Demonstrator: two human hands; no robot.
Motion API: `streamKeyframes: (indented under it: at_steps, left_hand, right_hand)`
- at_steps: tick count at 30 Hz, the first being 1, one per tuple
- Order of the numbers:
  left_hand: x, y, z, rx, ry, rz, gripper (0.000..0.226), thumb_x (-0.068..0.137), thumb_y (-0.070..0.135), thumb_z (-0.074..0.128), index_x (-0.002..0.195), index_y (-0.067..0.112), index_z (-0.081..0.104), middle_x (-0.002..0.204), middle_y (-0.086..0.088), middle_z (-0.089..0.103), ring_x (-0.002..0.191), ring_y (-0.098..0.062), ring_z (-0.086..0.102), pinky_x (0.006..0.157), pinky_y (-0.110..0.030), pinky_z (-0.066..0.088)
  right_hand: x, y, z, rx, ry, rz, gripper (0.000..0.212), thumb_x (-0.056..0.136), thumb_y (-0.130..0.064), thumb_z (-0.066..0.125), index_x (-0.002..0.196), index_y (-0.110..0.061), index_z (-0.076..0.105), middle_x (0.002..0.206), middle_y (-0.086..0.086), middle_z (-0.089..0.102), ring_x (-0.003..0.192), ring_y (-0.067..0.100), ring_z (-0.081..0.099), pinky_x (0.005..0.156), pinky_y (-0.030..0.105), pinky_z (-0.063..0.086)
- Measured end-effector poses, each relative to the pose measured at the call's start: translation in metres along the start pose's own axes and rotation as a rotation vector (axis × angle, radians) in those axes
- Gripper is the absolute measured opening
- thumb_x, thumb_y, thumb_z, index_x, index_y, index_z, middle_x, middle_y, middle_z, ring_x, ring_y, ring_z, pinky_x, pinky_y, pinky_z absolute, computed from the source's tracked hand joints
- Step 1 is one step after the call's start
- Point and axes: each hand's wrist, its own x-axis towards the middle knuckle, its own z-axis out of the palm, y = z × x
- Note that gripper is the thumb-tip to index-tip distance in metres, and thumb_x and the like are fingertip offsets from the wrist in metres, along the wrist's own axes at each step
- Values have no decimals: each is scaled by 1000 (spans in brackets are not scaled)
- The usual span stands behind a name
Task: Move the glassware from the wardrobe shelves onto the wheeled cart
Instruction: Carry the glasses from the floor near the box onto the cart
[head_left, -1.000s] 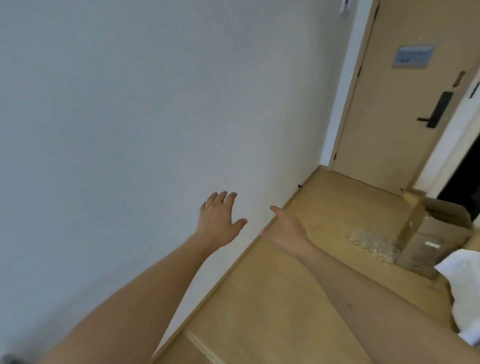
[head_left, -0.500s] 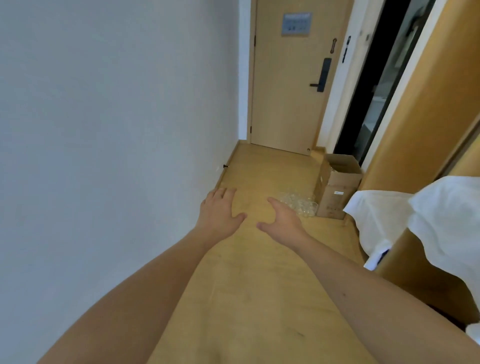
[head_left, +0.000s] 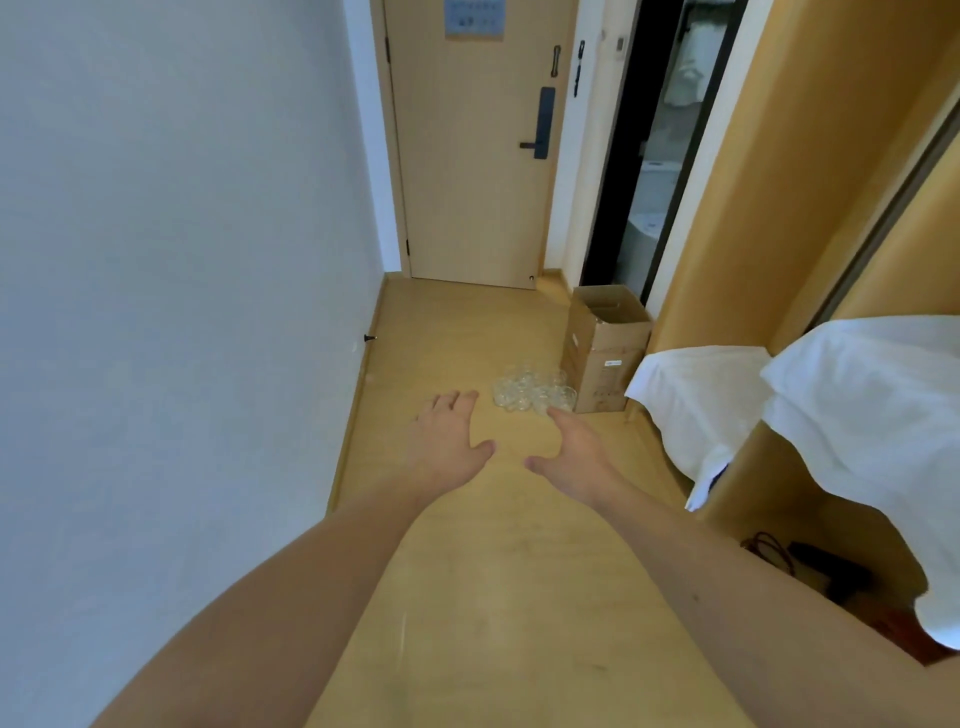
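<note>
Both hands spread, empty: left hand (head_left: 451, 435), right hand (head_left: 576, 451); glassware (head_left: 532, 393) just beyond.

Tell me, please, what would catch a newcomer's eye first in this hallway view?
Two bare forearms reach forward, the left hand and right hand both open with spread fingers, holding nothing. Just beyond them a cluster of clear glassware sits on the wooden floor, beside an open cardboard box. White cloths drape over the wooden furniture on the right, and a closed door ends the corridor.
</note>
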Motion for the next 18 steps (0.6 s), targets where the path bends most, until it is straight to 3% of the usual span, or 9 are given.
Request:
streamKeyframes:
  at_steps: [10,18]
  left_hand:
    - [71,-16,42,-62,-112,-13,77,88,49,68,152,18,38,149,-10,47,139,-31,36,111,-43,37]
    - [161,-1,73,-56,-135,-19,78,90,50,66,154,19,34,154,-7,42,142,-29,33,112,-41,36]
  right_hand:
    - [55,25,15,9,-21,137,88,88,-37,76,158,-17,28,162,6,33,149,22,29,118,32,29]
    - [149,58,-2,44,-8,169,87,87,-38,76,158,-19,30,158,6,37,145,23,35,113,33,35]
